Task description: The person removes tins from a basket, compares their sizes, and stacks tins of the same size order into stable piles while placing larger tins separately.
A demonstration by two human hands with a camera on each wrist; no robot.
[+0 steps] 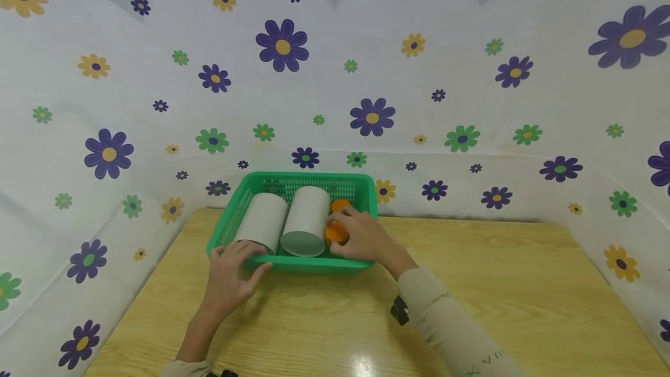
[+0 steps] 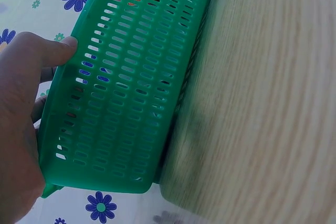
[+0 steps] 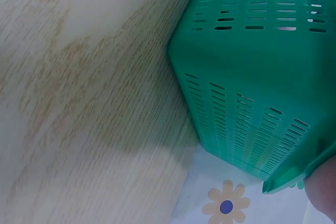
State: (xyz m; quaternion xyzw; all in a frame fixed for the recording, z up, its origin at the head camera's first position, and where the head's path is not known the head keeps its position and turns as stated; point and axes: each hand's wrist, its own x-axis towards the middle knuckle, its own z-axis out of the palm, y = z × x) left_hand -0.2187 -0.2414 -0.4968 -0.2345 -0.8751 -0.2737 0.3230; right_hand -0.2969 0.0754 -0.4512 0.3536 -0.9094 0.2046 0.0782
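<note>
A green plastic basket (image 1: 314, 265) with slotted walls holds two white cylinders (image 1: 262, 217) (image 1: 309, 211), lying side by side and leaning on a slant. To their right, inside the basket, are two orange rounded objects, the rear one (image 1: 340, 205) and the front one (image 1: 337, 234). My right hand (image 1: 363, 237) reaches over the basket's right front corner, thumb and fingers around the front orange object, partly hiding it. My left hand (image 1: 230, 278) grips the front rim near the left corner, fingers inside and thumb outside; the left wrist view shows the thumb (image 2: 60, 51) at the rim.
The basket stands at the back of a wooden table (image 1: 497, 295), close to a white flower-printed cloth (image 1: 324, 92) that hangs behind and along both sides. In the right wrist view the basket's outer corner (image 3: 236, 66) fills the right half.
</note>
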